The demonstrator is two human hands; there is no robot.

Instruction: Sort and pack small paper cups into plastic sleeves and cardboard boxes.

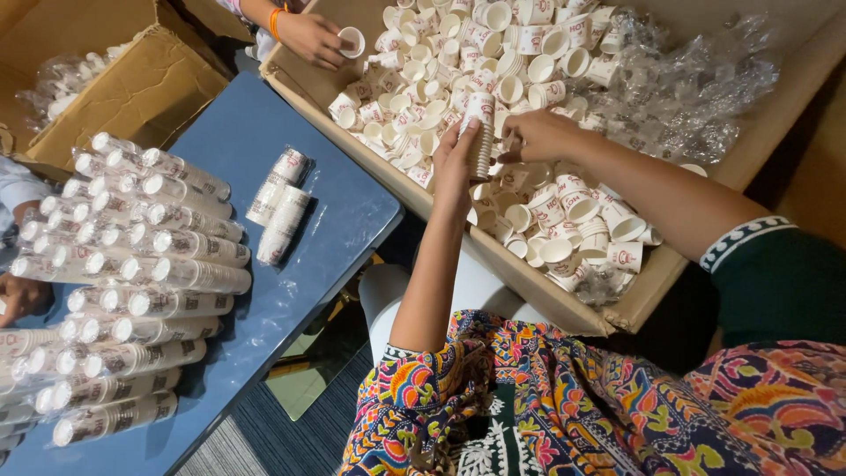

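Mid-stacking, looks like: left hand (456, 167) wrapped around a cup stack (480, 132), right hand (539, 137) pinching its base over the box (564, 304). Next probably needs another loose cup (557, 251).

- A single head-worn view looks steeply down from above the person's chest, along both bare forearms.
- It faces forward over a large brown cardboard box (546, 291) of loose white paper cups, close at arm's reach.
- At left it takes in a blue rectangular table (256, 132), nearly overhead.
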